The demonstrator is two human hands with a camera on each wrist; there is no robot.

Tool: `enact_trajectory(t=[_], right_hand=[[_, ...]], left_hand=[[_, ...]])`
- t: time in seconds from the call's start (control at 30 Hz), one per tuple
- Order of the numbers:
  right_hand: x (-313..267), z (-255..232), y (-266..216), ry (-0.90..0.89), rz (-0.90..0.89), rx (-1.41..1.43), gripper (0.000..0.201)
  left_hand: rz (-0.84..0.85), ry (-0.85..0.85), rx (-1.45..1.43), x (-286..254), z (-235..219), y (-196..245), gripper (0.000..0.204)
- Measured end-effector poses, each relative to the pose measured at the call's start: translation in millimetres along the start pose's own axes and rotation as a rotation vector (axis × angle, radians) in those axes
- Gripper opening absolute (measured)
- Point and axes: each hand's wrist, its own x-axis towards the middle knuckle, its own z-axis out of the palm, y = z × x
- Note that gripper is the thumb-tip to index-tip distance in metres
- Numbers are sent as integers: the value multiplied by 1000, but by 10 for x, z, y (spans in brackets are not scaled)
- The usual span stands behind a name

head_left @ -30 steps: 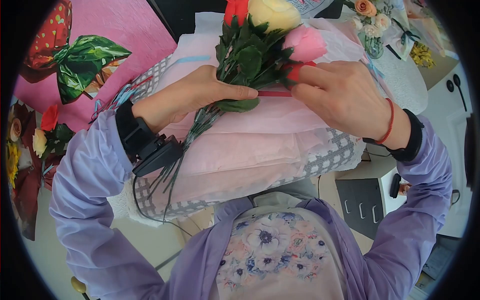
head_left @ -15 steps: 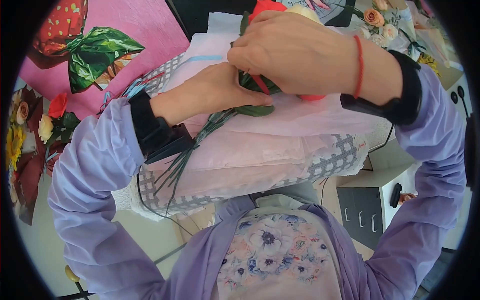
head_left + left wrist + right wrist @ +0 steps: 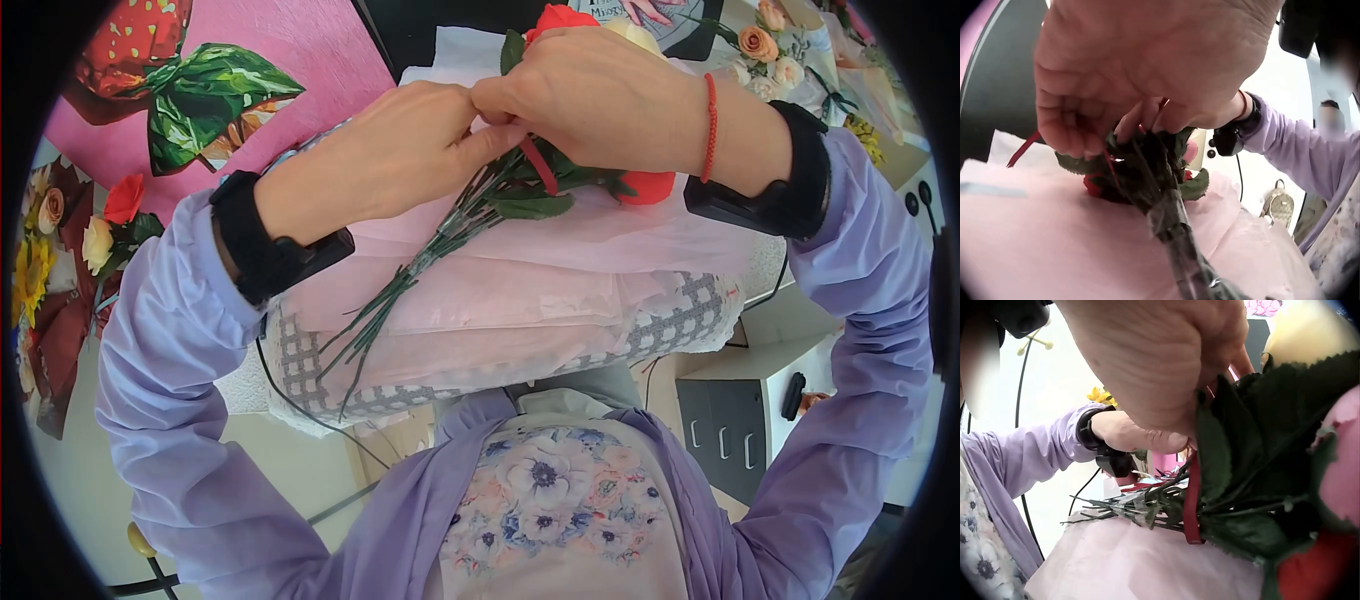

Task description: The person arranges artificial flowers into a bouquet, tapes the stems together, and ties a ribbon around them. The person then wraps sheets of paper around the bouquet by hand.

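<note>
A bunch of artificial roses lies over pink tissue paper (image 3: 480, 300), its green stems (image 3: 430, 250) pointing toward the person. Clear tape (image 3: 1165, 215) wraps the stems. A narrow red ribbon (image 3: 540, 167) passes around the stems below the leaves; in the right wrist view the ribbon (image 3: 1192, 506) rises to the fingers. My left hand (image 3: 400, 145) pinches the ribbon above the stems. Fingertips meeting it, my right hand (image 3: 600, 100) also pinches the ribbon, partly covering the blooms. A red rose (image 3: 648, 187) shows under the right wrist, and a pink rose (image 3: 1341, 456) beside the leaves.
Beneath the tissue is a grey-and-white checked cloth (image 3: 690, 305). A pink panel with a printed bow (image 3: 210, 95) stands at the back left. Wrapped flowers (image 3: 60, 290) sit at the left, more roses (image 3: 785, 70) at the back right. A drawer cabinet (image 3: 720, 430) is at lower right.
The right hand has come across from the right to the stems, bringing the ribbon over them. The left hand has let go of the stems and risen to the ribbon beside the right fingers.
</note>
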Motion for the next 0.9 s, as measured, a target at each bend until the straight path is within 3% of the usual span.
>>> enact_trajectory(t=[0.07,0.13,0.23,0.33,0.43,0.53,0.67,0.73,0.77,0.83,0.9], right_hand=[[8,-4,-10,-70,44,-35,12],[8,-16,-13,-82,61,-19,11],[22,0,16,-99,105,10,10],[24,31,49,-79,159,78,10],[17,36,57,-62,209,159,11],[18,18,42,-67,252,233,12],[27,-16,30,-17,290,365,10],[31,-44,23,-24,320,420,8],[32,-59,22,-33,350,478,7],[27,-34,53,3,351,552,7],[24,-18,69,39,353,627,7]], left_hand=[[74,50,40,-12,-35,-45,29],[240,162,-102,-7,-69,-115,14],[176,174,54,4,-188,-61,12],[162,250,-28,40,-190,-63,12],[289,359,15,63,-163,-117,14],[273,386,-30,71,-192,-147,20],[142,309,-29,33,-321,-33,19],[82,243,-192,53,-329,-44,25],[85,245,-189,63,-323,-66,25],[85,188,-527,86,-289,-134,28],[143,219,-597,128,-216,-161,26]])
